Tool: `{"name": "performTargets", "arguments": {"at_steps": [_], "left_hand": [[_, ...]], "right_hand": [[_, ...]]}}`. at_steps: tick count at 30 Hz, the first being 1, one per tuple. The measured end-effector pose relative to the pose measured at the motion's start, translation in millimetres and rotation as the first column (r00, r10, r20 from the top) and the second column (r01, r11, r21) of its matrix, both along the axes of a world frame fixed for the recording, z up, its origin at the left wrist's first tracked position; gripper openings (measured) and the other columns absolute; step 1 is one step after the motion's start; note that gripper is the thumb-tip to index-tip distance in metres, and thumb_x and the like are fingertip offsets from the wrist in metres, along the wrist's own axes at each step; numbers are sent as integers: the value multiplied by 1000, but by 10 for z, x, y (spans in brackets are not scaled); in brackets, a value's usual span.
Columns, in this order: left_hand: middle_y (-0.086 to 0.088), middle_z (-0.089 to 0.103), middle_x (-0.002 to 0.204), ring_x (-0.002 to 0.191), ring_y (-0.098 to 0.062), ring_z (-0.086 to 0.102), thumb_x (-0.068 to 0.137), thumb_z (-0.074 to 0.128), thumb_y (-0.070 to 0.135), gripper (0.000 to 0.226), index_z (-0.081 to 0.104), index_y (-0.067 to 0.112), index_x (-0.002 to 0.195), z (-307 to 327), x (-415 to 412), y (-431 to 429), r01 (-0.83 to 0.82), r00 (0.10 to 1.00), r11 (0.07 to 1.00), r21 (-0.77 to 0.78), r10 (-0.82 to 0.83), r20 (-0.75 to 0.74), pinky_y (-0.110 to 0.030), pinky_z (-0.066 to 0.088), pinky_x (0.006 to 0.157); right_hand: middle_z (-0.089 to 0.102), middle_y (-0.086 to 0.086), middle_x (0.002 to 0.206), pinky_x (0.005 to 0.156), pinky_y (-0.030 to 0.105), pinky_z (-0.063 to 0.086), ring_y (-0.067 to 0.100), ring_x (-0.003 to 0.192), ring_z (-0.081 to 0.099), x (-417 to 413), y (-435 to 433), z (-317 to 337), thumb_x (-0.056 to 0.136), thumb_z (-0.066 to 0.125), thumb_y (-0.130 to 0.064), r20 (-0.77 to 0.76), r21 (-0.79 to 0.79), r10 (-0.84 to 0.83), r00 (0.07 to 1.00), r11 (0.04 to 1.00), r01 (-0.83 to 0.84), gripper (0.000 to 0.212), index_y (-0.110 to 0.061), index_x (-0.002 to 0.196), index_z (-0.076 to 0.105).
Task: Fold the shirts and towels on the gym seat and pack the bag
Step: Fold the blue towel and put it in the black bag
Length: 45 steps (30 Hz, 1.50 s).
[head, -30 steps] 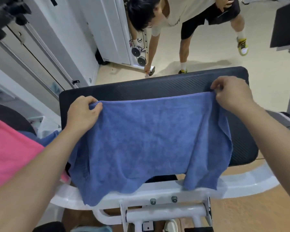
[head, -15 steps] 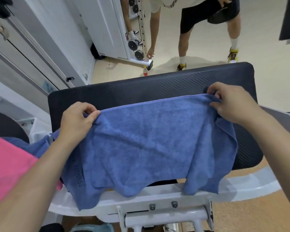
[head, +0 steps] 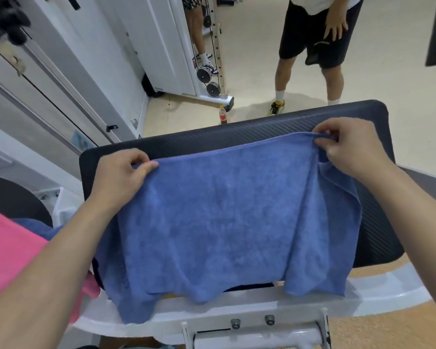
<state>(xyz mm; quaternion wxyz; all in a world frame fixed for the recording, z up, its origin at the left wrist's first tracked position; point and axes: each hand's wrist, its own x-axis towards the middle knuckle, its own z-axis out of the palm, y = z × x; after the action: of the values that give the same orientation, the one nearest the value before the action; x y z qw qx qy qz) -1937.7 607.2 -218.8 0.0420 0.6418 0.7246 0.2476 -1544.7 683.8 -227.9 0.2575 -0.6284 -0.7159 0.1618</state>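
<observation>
**Two corners pinched, one hem left loose**

Two far corners of the blue towel point(head: 224, 217) are pinched, one by the left hand point(head: 121, 177) and one by the right hand point(head: 350, 147), with fingers curled onto the cloth in each case. The towel is spread over the black seat point(head: 237, 132). Its far edge is drawn fairly straight across the pad, and its near edge is hung off the front over the white frame point(head: 237, 308).

Several slips can be judged likely. If the far edge is brought to the near one, a crooked fold may be made, since the hanging hem is wavy and uneven. On the right, a flap is doubled under the pinched corner and long creases are trailed from it; these could be trapped inside the fold unless smoothed. If either pinch is released, the cloth could be dragged off the pad by its hanging weight.

The towel is seen as plain, mid-blue, soft-piled and limp. A pink cloth point(head: 10, 248), perhaps a shirt, is seen at the left; whether the towel is touched by it cannot be told.
</observation>
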Motion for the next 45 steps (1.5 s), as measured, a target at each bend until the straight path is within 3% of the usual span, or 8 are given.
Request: {"name": "performTargets", "arguments": {"at_steps": [11, 14, 18, 26, 32, 35, 40, 45], "left_hand": [[-9, 58, 104, 103, -31, 50, 86, 61, 16, 16, 67, 17, 101, -173, 148, 230, -150, 964, 964, 219, 191, -184, -50, 35, 91], [-11, 60, 103, 95, -33, 53, 77, 54, 1, 30, 70, 12, 100, -150, 477, 127, 95, 968, 946, 311, -15, -249, -48, 43, 82], [-9, 60, 118, 102, -31, 56, 79, 61, 3, 44, 60, 19, 120, -317, 1061, -44, 513, 824, 858, 26, -484, -297, -45, 52, 75], [-5, 55, 115, 99, -29, 53, 73, 67, 16, 45, 62, 28, 116, -293, 1571, -31, 356, 792, 926, -122, -369, -486, -40, 39, 70], [-3, 43, 134, 115, -25, 42, 90, 53, 11, 59, 39, 31, 143, -32, 2099, 263, 557, 806, 814, -163, -577, -132, -43, 46, 90], [-3, 29, 147, 122, -24, 34, 86, 42, -2, 80, 22, 44, 149, -42, 2374, 398, 619, 690, 734, -280, -678, -251, -41, 41, 89], [-1, 49, 115, 106, -23, 45, 85, 45, -2, 61, 49, 31, 136, -70, 2623, 760, 611, 734, 765, -204, -644, -216, -38, 43, 80], [15, 57, 75, 81, -15, 57, 90, 57, 23, 10, 66, 24, 93, 54, 2751, 1002, 523, 852, 848, -88, -518, 80, -29, 41, 70]], "right_hand": [[71, 3, 108, 87, 31, 42, 24, 105, 61, 149, -23, 95, 94, 53, -25, -132, 77, -272, 953, 956, 283, 24, -18, 110, 69], [67, 1, 111, 84, 27, 36, 18, 102, 57, 215, -244, 95, 98, 48, -36, -242, -22, -303, 922, 951, 307, 30, -19, 118, 63], [57, 4, 121, 91, 37, 44, 21, 107, 55, 331, -728, -130, 83, 68, -45, -174, -196, -301, 938, 944, 266, 66, -22, 140, 44], [50, -2, 90, 61, 32, 35, 17, 78, 48, 226, -1261, -721, 79, 76, -29, -145, -224, -439, 887, 887, 403, 27, -24, 95, 54], [53, -3, 79, 58, 31, 29, 18, 69, 48, 262, -1232, -664, 87, 67, -24, -97, -190, -395, 914, 908, 372, 12, -18, 80, 59], [61, -5, 75, 58, 33, 34, 22, 72, 55, 391, -1167, -565, 89, 62, -23, -97, -245, -339, 936, 920, 308, 10, -18, 83, 56], [67, 7, 78, 50, 27, 53, 19, 76, 63, 515, -1045, -500, 93, 59, -13, -576, -423, -448, 683, 879, 220, 8, -13, 87, 55], [66, -3, 68, 70, 41, 55, 22, 71, 65, 659, -958, -504, 88, 63, -31, -389, -269, -494, 778, 868, 417, 12, -24, 81, 58]]}}
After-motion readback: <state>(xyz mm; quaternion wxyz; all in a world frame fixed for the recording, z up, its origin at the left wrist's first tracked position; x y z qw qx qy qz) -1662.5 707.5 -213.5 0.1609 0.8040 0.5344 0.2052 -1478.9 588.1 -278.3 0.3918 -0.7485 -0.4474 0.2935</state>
